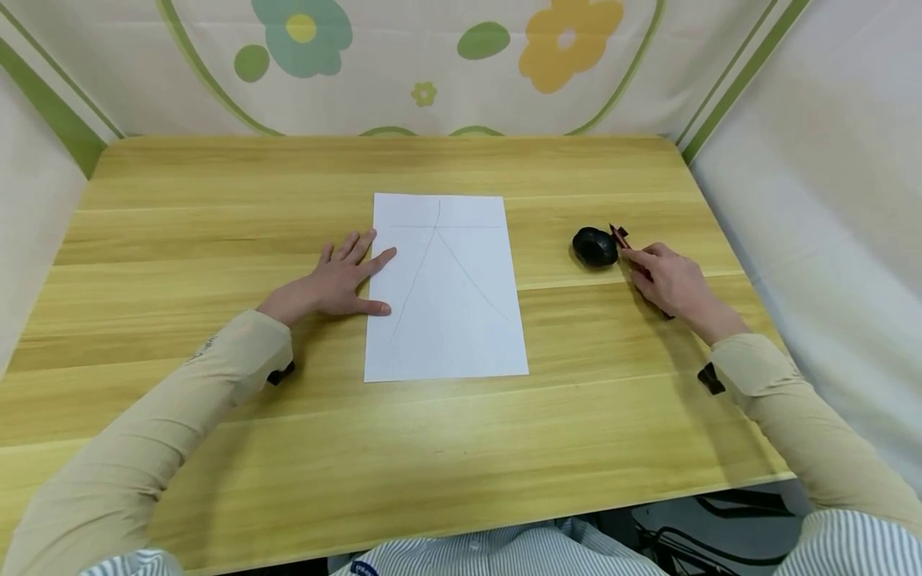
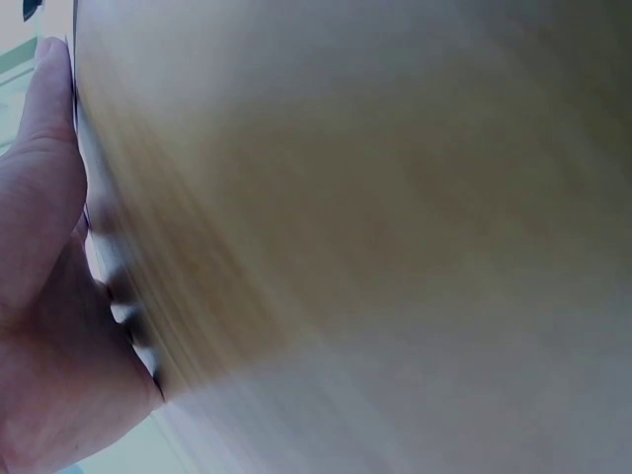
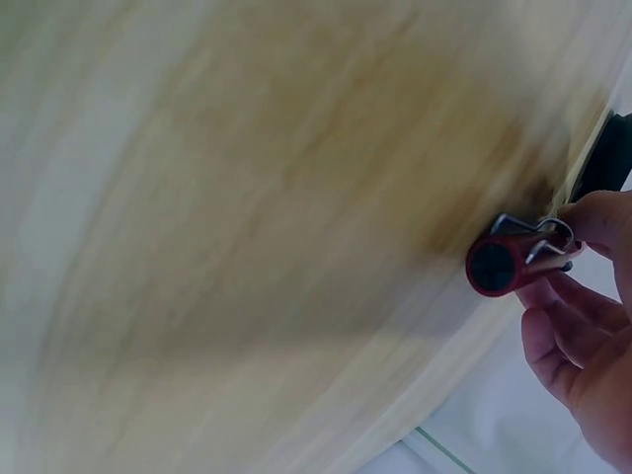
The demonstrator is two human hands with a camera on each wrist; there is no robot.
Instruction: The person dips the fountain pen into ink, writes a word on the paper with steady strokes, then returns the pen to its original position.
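Observation:
My left hand (image 1: 334, 284) lies flat with fingers spread, its fingertips and thumb resting on the left edge of a white sheet of paper (image 1: 461, 344). Thin lines run across the sheet: one horizontal, plus a few slanting or curved ones that meet near the top. In the left wrist view the thumb and palm edge of the left hand (image 2: 49, 257) show beside the tabletop. My right hand (image 1: 670, 280) pinches a dark red pencil (image 1: 619, 237) between thumb and fingers. In the right wrist view its round end (image 3: 494, 265) has wire clip loops (image 3: 528, 232) by it.
A rounded shiny black object (image 1: 595, 246) sits just left of the pencil; its kind is unclear. The wooden table (image 1: 446, 448) reaches back to a white curtain (image 1: 403, 48) printed with flowers. White cloth (image 1: 828, 184) hangs at the right side. Dark cables (image 1: 684, 548) show below the front edge.

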